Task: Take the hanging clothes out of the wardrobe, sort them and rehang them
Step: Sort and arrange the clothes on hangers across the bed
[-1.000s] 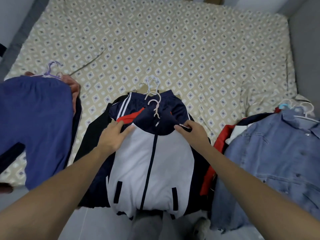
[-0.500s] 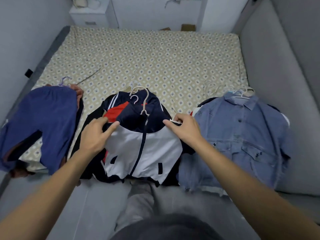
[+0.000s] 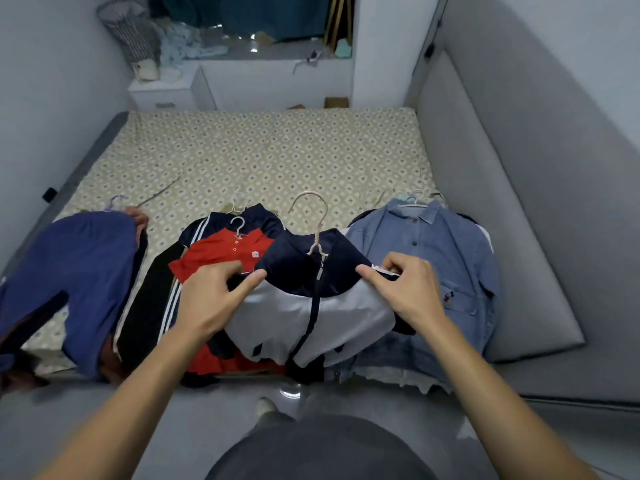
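Left grip (image 3: 211,299) and right grip (image 3: 408,289) each pinch a shoulder of the jacket (image 3: 308,306) at the bed's (image 3: 277,161) near edge.

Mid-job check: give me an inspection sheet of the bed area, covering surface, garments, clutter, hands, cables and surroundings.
Surface: patterned bedsheet, far half bare.
Job's things: navy-and-white jacket on a beige hanger; red polo beneath it; blue garment at left; denim shirt at right.
Clutter: thin cord lying on the sheet.
Hands: left hand and right hand pinch the jacket's shoulders.
Cables: only that cord.
Surroundings: grey padded side panel; laundry basket by the far wall.
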